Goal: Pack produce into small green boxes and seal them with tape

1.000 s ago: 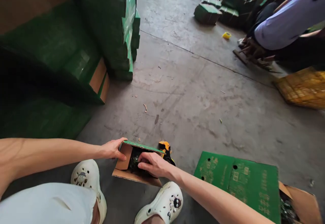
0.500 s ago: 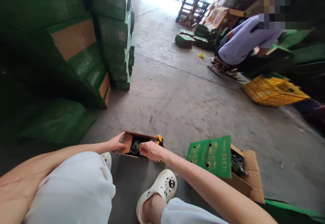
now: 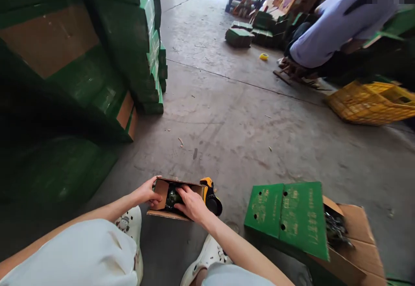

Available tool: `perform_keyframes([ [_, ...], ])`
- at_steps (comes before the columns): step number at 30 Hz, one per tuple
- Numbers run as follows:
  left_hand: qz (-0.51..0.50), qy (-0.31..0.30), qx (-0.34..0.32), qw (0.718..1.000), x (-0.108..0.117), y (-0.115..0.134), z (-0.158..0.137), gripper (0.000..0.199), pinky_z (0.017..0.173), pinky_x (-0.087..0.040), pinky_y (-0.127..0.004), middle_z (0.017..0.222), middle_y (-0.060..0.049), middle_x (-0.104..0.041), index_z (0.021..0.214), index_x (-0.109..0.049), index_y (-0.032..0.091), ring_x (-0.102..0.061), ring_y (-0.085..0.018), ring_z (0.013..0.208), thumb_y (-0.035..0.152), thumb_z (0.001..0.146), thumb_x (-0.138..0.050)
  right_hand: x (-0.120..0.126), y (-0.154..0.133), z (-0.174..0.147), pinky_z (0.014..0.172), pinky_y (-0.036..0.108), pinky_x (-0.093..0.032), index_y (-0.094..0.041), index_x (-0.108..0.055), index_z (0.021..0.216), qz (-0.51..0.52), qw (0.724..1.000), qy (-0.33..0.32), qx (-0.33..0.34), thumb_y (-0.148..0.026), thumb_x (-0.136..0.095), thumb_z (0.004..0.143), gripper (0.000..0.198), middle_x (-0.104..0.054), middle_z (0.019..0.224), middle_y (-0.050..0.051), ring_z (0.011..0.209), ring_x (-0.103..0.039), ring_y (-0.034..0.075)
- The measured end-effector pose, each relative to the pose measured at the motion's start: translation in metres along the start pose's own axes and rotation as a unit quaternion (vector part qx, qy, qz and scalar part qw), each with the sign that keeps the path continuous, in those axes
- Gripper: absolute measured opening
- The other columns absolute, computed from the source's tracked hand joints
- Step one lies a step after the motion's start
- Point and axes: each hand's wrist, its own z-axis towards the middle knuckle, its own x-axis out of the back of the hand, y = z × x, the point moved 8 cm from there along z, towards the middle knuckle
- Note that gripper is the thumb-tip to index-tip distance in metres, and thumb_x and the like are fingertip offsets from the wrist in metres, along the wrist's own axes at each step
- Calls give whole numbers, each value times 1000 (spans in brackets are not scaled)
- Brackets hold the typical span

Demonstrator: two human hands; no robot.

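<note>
A small open cardboard box point(image 3: 161, 189) stands on the floor between my feet. My left hand point(image 3: 152, 194) grips its left end, thumb on the inside of the flap and fingers behind the wall. Inside lies a dark, glossy greenish bundle point(image 3: 173, 197), seemingly in plastic; its kind I cannot make out. Over the box's right half is my right hand point(image 3: 191, 204), fingers stretched and apart, touching the bundle. Just right of the box sits a yellow and black tape dispenser-like object point(image 3: 212, 196), partly hidden behind it.
A green box point(image 3: 288, 221) with its brown flaps open holds dark plastic-wrapped items at right. Stacked green boxes point(image 3: 129, 48) rise on the left. A person in a lavender top point(image 3: 330, 30) crouches near a yellow crate point(image 3: 369, 104). A yellow tape roll point(image 3: 263, 56) lies farther off.
My right hand has gone from bunched fingers inside the box to spread fingers over the bundle. My left hand stays on the box's left end. The view has shifted slightly.
</note>
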Motion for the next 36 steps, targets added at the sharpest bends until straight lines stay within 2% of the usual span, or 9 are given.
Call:
perform_keyframes([
  [5,90,51,-24,994,-2,11,-11,126,57,-56,-26,165,-23,-34,167,-2,35,-75,-17,72,41,73,-86,-15,-5,22,89,40,-56,-18,-54,146,-99,992,-48,-67,-47,-81,84,73,-69,130,22,110,-72,38],
  [10,251,130,-100,954,5,30,-17,131,97,-56,-39,151,-19,-53,168,0,23,-66,-34,124,37,70,-85,11,-5,6,84,36,-53,-22,-56,130,-46,996,17,-75,-32,-71,82,51,-74,114,12,100,-74,31],
  [14,286,151,-163,932,24,50,-35,103,99,-54,-39,146,-16,-55,164,-21,22,-67,-30,118,32,77,-76,35,11,-13,81,29,-50,-23,-50,126,169,980,82,-61,-27,-69,76,54,-70,103,2,89,-68,20],
  [18,394,207,-323,835,25,88,-79,55,94,-55,-38,134,-11,-58,138,-50,22,-66,-25,110,29,87,-67,32,23,-19,77,26,-51,-24,-49,131,354,934,52,-27,-27,-67,78,56,-66,104,0,85,-63,16],
  [21,535,87,-443,714,-26,95,-91,16,92,-53,-32,108,-5,-66,107,-63,23,-66,-20,103,16,96,-55,30,27,-20,81,28,-52,-25,-52,134,393,917,56,-37,-27,-68,77,60,-67,106,0,89,-63,17],
  [23,617,5,-445,649,-57,82,-78,13,83,-53,-28,98,-5,-68,96,-65,21,-67,-19,90,11,94,-57,29,26,-20,81,28,-52,-24,-54,133,404,912,62,-38,-27,-69,76,59,-67,105,0,89,-63,17],
  [25,669,-35,-411,618,-77,66,-56,11,74,-53,-28,93,-8,-70,93,-68,18,-67,-18,80,8,90,-62,29,25,-20,79,28,-52,-24,-55,132,412,908,64,-37,-27,-69,76,58,-67,102,0,86,-62,17],
  [30,704,-58,-371,603,-100,52,-19,9,69,-53,-30,81,-13,-74,82,-74,16,-70,-27,94,7,82,-72,31,23,-24,74,26,-50,-22,-55,132,382,921,66,-34,-24,-67,76,57,-67,96,-1,78,-59,15],
  [36,696,-34,-361,620,-86,65,-15,17,70,-52,-27,72,-9,-73,76,-78,19,-69,-22,80,8,83,-67,36,21,-24,81,28,-51,-19,-55,140,356,932,67,-17,-21,-65,74,67,-70,110,3,85,-63,16],
])
